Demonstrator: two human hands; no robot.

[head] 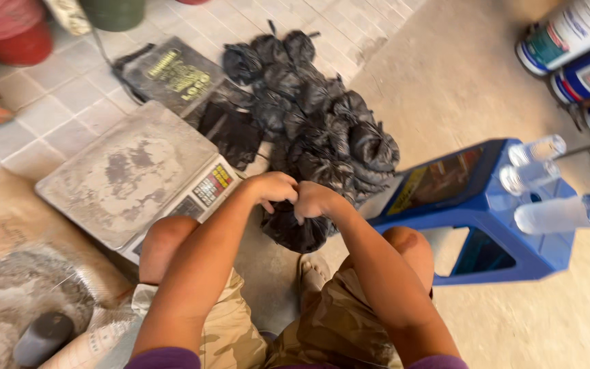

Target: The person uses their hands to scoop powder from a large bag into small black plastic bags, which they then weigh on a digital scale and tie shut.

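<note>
Black bag (295,231) hangs beneath left hand (272,187) and right hand (315,201), both gripping its top

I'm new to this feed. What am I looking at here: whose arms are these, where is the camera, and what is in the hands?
One picture, from a camera on the person's head, looking down at their own arms and knees. No machine: two bare hands. The left hand and right hand meet at the top of a small black bag, gripping it together. Beyond it lies a pile of tied black bags on the floor. Left of the hands sits a dusty scale; right is a blue stool with water bottles on it. An open sack of grey powder is at lower left.
</note>
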